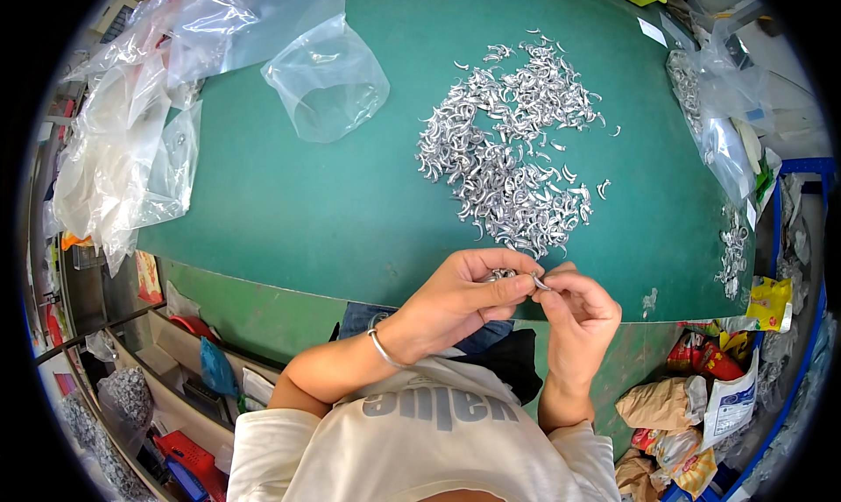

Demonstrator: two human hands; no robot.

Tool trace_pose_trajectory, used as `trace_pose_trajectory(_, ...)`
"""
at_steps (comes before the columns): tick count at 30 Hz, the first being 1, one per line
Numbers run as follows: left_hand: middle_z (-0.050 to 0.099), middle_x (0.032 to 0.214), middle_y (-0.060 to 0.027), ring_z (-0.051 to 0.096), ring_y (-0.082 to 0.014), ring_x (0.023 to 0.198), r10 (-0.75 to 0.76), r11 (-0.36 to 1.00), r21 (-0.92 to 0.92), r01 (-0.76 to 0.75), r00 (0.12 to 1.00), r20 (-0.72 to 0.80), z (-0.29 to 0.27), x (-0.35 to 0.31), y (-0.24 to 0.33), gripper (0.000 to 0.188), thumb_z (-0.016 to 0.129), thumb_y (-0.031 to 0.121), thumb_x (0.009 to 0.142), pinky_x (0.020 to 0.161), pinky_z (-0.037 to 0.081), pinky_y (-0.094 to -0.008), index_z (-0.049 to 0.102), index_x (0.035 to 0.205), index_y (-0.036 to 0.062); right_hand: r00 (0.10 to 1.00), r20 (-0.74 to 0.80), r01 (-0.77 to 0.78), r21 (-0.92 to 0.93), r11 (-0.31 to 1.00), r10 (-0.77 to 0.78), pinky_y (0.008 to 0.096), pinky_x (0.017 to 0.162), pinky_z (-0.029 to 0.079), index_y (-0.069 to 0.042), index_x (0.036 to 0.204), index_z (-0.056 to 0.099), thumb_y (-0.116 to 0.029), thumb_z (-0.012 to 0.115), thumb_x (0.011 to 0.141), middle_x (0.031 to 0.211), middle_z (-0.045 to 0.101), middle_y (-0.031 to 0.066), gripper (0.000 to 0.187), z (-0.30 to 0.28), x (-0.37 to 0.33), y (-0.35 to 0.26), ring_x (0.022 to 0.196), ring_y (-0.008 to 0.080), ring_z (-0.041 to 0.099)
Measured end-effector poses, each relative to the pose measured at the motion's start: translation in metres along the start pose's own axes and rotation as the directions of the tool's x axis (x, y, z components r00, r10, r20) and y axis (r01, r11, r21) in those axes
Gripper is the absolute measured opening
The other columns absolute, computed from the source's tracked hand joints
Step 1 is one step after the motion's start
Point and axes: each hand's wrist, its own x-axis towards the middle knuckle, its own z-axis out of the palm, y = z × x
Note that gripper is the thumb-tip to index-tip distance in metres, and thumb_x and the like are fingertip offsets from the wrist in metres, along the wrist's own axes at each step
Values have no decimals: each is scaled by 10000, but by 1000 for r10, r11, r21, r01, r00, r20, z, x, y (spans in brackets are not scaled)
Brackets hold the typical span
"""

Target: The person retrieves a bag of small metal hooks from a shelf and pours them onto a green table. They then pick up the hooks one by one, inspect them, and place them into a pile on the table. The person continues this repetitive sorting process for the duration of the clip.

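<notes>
My left hand is closed, with a few small silvery metal pieces held in its curled fingers. Its thumb and forefinger meet my right hand at one small curved metal piece. The right thumb and forefinger pinch that same piece; exactly where each grip ends is hidden. Both hands are over the table's near edge. Just beyond them spreads a large pile of small curved silvery metal pieces, some lying loose around its border.
The green table carries a clear plastic bag and more plastic bags at left. On the right edge lie a bag of metal pieces and a small heap. Shelves stand lower left; packages lie lower right.
</notes>
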Motion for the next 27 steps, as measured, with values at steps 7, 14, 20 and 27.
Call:
trace_pose_trajectory(7,584,853,-18,393,-27,614,65,996,55,-64,998,-20,3,-1,-2,179,599,74,848,529,309,-174,574,1011,5,994,-28,105,-105,989,-109,258,686,421,65,871,609,82,610,769,807,603,100,104,3,0,2,775,164,524)
trace_pose_trajectory(14,554,814,-19,360,-46,602,111,984,143,-103,993,-48,4,-2,-5,153,572,70,862,532,302,-200,557,1000,6,984,10,176,-148,973,-176,260,699,411,59,858,601,63,594,788,814,601,98,70,1,2,5,777,163,518)
trace_pose_trajectory(20,486,744,-66,338,-72,566,-86,984,-163,74,994,-71,-2,-3,1,152,450,153,889,483,293,-217,507,910,13,998,4,56,-171,984,-56,257,699,402,52,872,602,42,607,784,811,590,83,88,-6,11,11,758,158,516)
trace_pose_trajectory(27,490,743,-99,397,-126,570,59,997,-33,-66,982,-180,-9,-5,-5,186,425,175,896,494,330,-235,508,900,8,931,300,350,-896,274,-211,361,761,335,-66,996,592,-61,720,638,1034,528,59,380,3,36,31,927,247,469)
